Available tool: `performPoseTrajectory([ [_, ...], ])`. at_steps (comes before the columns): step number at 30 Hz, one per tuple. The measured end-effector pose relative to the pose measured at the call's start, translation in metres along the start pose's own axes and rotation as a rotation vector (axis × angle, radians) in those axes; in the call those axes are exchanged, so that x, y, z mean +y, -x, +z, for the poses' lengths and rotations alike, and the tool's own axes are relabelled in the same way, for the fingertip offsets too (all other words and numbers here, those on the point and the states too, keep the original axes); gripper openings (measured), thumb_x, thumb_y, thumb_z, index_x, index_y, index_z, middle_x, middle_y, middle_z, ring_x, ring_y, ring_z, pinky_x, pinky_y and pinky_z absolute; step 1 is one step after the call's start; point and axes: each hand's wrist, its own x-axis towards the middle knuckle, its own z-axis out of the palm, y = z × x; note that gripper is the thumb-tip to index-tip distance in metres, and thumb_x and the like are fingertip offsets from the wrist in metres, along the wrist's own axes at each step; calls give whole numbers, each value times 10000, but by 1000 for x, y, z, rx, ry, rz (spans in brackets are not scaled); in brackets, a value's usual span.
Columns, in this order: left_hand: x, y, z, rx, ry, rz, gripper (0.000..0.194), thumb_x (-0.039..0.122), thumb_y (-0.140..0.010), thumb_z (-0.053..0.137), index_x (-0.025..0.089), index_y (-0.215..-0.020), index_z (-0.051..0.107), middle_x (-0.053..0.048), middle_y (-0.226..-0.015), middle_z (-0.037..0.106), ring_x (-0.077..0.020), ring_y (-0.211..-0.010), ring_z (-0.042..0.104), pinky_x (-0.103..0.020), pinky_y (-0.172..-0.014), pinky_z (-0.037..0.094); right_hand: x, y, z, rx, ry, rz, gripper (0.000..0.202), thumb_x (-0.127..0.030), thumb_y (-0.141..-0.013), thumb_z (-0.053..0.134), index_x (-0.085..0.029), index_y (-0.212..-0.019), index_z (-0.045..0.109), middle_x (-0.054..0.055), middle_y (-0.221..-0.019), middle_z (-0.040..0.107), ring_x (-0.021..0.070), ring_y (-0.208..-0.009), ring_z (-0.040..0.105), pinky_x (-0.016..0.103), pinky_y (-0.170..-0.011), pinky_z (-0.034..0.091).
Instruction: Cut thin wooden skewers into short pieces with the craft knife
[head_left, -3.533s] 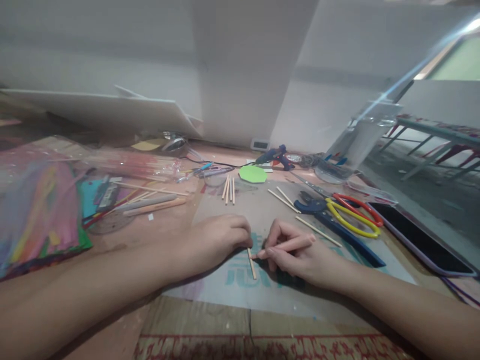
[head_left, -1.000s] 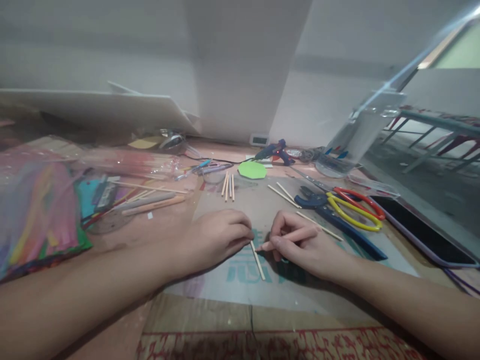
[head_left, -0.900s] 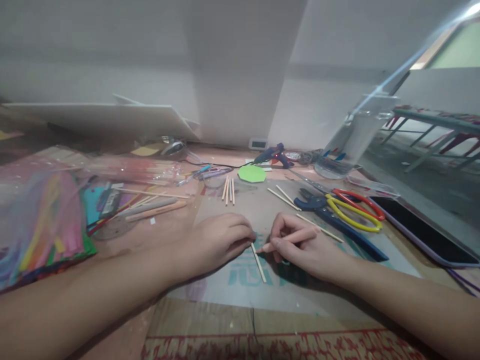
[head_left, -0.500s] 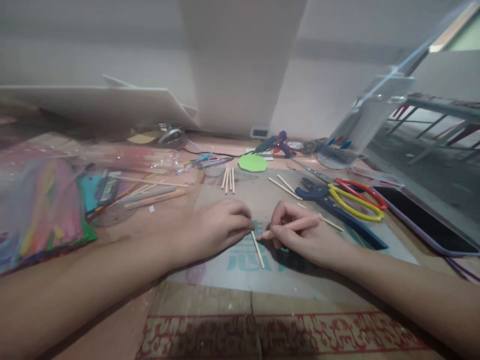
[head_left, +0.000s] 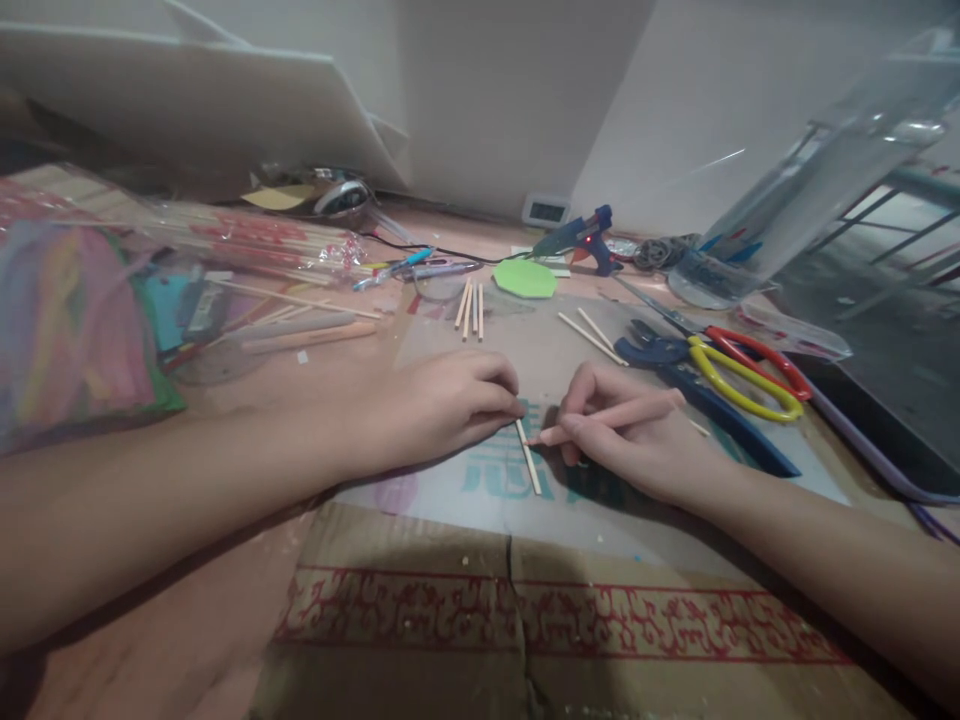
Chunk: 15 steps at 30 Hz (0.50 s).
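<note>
Fault Risks, Current Pos.

Ref.: dial centred on the thin stick (head_left: 533,476); 12 = away from wearer. I monitor via head cam. Stick lies flat on the printed sheet (head_left: 454,500), approx. along the 11–5 line.

L hand (head_left: 450,400), approx. 10: fingers bent, closed down on stick's far end; pinch vs. press, can't tell. R hand (head_left: 641,450), approx. 3: closed round pencil (head_left: 637,410) in writing grip, tip at stick's R edge; contact not confirmed.

Poss. faults (my est.):
1. Stick swivels. Cause: only far end held; sideways push from tip.
2. Tip skids. Cause: narrow stick, excess pressure.
3. Sheet shifts. Cause: hands dragging across it.
4. Loose sticks (head_left: 590,338) at 1 or blue cutters (head_left: 739,428) at 2 get knocked. Cause: R hand swinging outward.
5. Burn, if glue gun (head_left: 574,235) btwn 12 and 1 (red lamp lit) is hot. Cause: careless reach.
</note>
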Motion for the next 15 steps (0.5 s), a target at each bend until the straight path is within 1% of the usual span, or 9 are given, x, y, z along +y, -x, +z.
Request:
performPoseTrajectory([
  [4,-1,0,0,-3,-3,-4,222,246,-1018,567,172,-1019,776,-81,-1044,726,-182,-920,679,-295,-827,533,1,2,-1,-48,-42,1,226,-238,-912,640,-213,-701,562,25,-624,693,175,-632,708,253,-552,530],
  [10,0,0,0,1,-1,-9,188,224,-1001,596,166,-1006,775,-72,-1015,723,-178,-903,672,-282,-815,524,-2,0,0,23,3,11,209,-236,-924,618,-216,-725,558,26,-660,705,158,-624,702,244,-549,534],
  [15,0,0,-1,-13,10,-8,175,210,-993,603,176,-1018,773,-69,-1038,723,-180,-918,676,-283,-828,525,1,2,-2,-37,-19,0,224,-224,-901,609,-204,-680,581,35,-631,684,166,-610,696,244,-511,520],
])
